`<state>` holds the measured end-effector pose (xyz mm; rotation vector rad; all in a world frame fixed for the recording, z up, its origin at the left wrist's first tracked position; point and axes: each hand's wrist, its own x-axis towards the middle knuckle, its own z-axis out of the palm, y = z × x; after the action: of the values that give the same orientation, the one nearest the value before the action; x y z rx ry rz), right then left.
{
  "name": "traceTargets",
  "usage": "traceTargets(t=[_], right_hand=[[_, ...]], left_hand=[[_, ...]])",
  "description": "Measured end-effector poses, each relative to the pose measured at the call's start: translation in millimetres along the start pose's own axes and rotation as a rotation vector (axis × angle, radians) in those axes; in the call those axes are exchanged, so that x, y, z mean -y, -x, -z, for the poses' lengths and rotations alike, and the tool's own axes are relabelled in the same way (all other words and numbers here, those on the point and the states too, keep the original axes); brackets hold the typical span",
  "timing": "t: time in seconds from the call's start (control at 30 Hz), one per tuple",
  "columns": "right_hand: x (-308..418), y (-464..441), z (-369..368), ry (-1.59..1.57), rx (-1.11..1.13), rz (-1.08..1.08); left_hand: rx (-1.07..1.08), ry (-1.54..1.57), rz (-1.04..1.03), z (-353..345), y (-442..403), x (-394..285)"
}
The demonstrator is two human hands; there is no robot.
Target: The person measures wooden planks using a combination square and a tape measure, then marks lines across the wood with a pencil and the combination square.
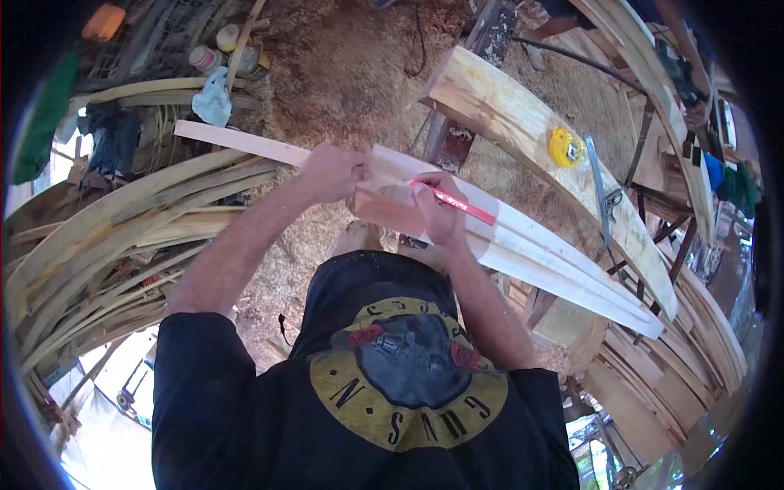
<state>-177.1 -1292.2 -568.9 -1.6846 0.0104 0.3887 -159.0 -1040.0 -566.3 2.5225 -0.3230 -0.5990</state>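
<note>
My left hand (331, 173) is closed around a thin pale wooden strip (241, 143), which sticks out to the left. It is by the left end of a long tapered wooden board (563, 265). My right hand (441, 214) grips a red carpenter's pencil (465, 207), its tip end near the board's left part. That hand rests on or just over the board; contact cannot be made out. The board runs away to the lower right, with a lengthwise step along it.
On a thick curved plank (523, 122) lie a yellow tape measure (565, 147) and a long metal bar tool (603, 192). Curved wooden strips (122, 212) are stacked at left, near jars (204, 59). A co-worker's arm (690, 57) holds a dark tool at upper right. Shavings cover the ground.
</note>
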Motion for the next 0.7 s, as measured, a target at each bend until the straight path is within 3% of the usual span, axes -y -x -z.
traceTargets(t=[0.13, 0.7], right_hand=[[14, 25, -14, 0.266, -0.046, 0.190], [-7, 31, -27, 0.449, -0.119, 0.552]], left_hand=[[0.006, -0.013, 0.046, 1, 1, -4], [-0.041, -0.014, 0.005, 0, 2, -1]])
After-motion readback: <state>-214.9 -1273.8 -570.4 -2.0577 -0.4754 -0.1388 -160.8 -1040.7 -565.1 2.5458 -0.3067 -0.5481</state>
